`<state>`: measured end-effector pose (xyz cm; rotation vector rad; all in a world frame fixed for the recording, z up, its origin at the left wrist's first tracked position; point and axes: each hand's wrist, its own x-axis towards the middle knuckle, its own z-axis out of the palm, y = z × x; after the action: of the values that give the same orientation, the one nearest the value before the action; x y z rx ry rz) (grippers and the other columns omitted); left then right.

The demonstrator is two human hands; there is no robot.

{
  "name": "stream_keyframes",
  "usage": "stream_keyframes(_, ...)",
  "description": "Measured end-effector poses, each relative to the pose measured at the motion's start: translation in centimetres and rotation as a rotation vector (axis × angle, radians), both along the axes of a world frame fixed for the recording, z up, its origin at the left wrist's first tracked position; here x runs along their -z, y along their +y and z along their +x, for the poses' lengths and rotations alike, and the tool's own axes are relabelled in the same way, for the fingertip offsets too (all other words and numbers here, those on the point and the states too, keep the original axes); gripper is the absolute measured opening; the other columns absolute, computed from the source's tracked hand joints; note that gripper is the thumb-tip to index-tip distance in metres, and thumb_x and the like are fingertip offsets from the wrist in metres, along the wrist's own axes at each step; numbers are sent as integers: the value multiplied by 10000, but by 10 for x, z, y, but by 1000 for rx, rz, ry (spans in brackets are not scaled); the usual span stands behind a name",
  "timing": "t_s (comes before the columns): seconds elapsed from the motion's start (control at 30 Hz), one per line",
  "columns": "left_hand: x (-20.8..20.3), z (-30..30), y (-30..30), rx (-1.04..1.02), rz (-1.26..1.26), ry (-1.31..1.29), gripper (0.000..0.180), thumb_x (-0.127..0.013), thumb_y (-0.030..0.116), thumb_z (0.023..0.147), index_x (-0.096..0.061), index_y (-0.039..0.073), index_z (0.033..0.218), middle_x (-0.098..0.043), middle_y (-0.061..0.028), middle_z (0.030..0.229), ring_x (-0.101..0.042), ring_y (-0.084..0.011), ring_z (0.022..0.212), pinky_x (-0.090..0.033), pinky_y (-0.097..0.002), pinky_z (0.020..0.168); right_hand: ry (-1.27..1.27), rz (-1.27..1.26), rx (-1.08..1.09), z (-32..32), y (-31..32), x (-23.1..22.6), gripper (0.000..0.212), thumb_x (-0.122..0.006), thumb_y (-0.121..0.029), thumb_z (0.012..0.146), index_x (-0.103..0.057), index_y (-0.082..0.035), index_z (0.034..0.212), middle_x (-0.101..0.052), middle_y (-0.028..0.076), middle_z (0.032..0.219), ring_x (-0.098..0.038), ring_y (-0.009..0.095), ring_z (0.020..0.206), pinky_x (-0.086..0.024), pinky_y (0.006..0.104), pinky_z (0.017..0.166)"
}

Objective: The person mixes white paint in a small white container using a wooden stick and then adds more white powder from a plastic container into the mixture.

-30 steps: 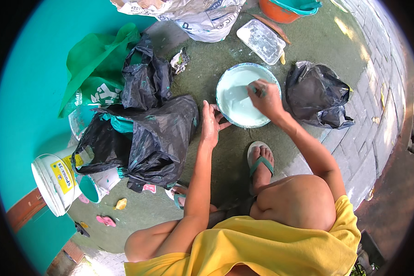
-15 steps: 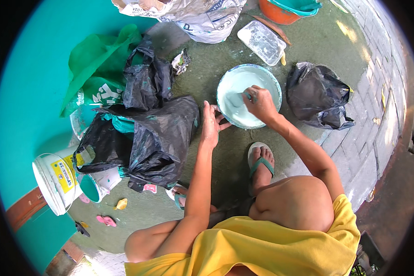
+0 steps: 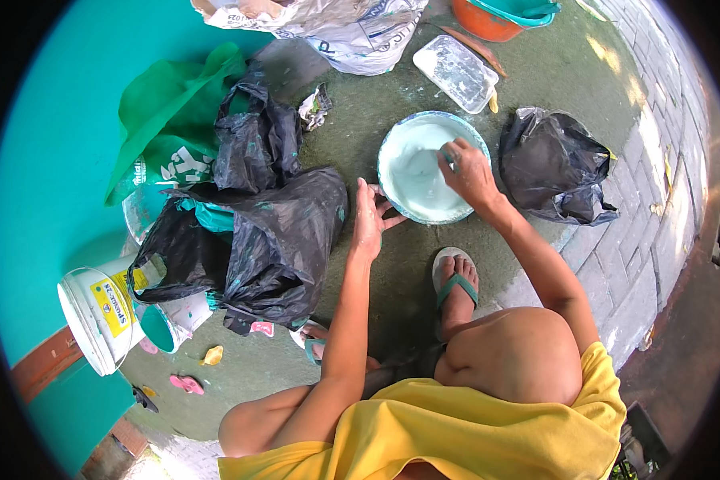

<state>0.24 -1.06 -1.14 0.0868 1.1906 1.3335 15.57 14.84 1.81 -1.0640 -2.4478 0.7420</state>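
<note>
A round bowl (image 3: 386, 174) with a pale, paint-smeared rim stands on the ground ahead of me, holding a thick, pale mint-white mixture (image 3: 420, 192). Over its right half, my right hand (image 3: 470, 178) is closed, fingertips down near the mixture. What the fingers grip is hidden from this angle. Against the bowl's lower left side rests my left hand (image 3: 370, 220), its fingers spread along the outer wall and its thumb pointing up.
Black plastic bags lie left (image 3: 284, 248) and right (image 3: 554, 168) of the bowl. Beyond it are a smeared clear tub (image 3: 456, 74), an orange basin (image 3: 484, 24) and a white sack (image 3: 364, 40). A white bucket (image 3: 96, 320) lies tipped by the teal wall (image 3: 64, 176).
My right hand has moved a little right and upward over the bowl, and the mixture's surface has changed shape. My left hand stays at the bowl's side.
</note>
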Motion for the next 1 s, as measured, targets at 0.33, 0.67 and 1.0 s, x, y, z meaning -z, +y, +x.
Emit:
stream_keyframes(0.33,-3,-6,0,88,-19,7,755,-197,706,931,-461,38,1165,-504,-114,1181,-610,-340,1082,-482,-507,956,-21,-90,-115,-1,-15,1,152,-620,-131,849,-612,15,806,-611,211,820,-615,405,679,-510,466,630)
stream_keyframes(0.67,-18,-2,6,104,11,14,748,-196,706,930,-410,32,1174,-474,-178,1297,-626,-381,1074,-519,-501,915,-167,52,-275,13,13,1,90,-590,-12,792,-617,-18,878,-584,133,876,-635,330,761,-533,423,667)
stream_keyframes(1.0,-31,-3,8,122,-7,124,642,-256,681,941,-374,81,1136,-472,-172,1285,-644,-382,1033,-552,-476,867,21,139,-343,3,33,-31,129,-589,29,749,-630,-19,862,-579,147,892,-626,334,785,-525,418,692)
